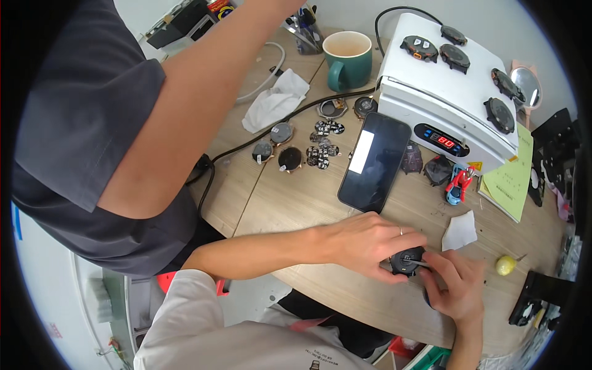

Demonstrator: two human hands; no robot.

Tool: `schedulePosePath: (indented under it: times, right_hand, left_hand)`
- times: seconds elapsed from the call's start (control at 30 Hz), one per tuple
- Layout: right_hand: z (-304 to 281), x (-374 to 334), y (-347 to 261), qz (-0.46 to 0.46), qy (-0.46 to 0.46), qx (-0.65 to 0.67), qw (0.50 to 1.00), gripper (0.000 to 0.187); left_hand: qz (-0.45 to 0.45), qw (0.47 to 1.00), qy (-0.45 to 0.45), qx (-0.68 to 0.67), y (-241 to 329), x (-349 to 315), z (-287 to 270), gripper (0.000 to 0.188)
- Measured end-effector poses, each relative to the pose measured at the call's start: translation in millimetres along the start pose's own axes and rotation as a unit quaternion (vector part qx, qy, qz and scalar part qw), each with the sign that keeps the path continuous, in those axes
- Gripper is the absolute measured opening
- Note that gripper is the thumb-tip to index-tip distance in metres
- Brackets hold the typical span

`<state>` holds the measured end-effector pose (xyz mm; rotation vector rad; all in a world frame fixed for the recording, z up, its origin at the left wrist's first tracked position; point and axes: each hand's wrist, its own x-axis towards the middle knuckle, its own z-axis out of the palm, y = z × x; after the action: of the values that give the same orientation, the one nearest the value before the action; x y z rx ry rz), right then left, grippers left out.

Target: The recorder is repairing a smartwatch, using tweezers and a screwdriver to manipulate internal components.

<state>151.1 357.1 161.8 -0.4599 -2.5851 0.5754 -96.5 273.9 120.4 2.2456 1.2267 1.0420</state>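
Note:
My left hand (369, 244), with a ring on one finger, is closed around the edge of a round black watch body (406, 261) at the table's near side. Its back faces up. From the right, my right hand (457, 282) pinches a thin grey metal tool (419, 263), and the tool's tip meets the middle of the watch back. Fingers hide most of the tool, so I cannot tell its exact kind. Just beyond my left hand lies a black smartphone (375, 163). A torn piece of white paper (459, 230) rests beyond my right hand.
A white heating box (410, 105) with a red display carries several watch bodies. Watch parts (290, 158), a green mug (349, 69) and a crumpled tissue (276, 100) lie farther back. Another person's arm (179, 117) reaches across the left. A yellow-green ball-shaped object (505, 266) sits right.

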Motion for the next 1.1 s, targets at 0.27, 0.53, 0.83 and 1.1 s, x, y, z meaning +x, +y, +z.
schedulePosePath:
  times: [0.27, 0.53, 0.83, 1.1]
  right_hand:
    - [-6, 2, -10, -0.029, -0.009, -0.016, 0.999, 0.028]
    - [-8, -78, -68, 0.209, 0.065, 0.068, 0.973, 0.02]
    - [2, -135, -119, 0.362, 0.133, 0.142, 0.911, 0.023]
    - [14, -148, -106, 0.372, 0.19, 0.139, 0.898, 0.019]
  left_hand:
    - [0.029, 0.999, -0.012, 0.019, 3, 0, -12, 0.066]
    - [-0.009, 0.985, -0.168, -0.044, 51, 24, -27, 0.079]
    - [0.063, 0.998, 0.022, 0.009, 50, 160, 129, 0.037]
    - [0.058, 0.996, 0.069, 0.022, 65, 92, 74, 0.036]
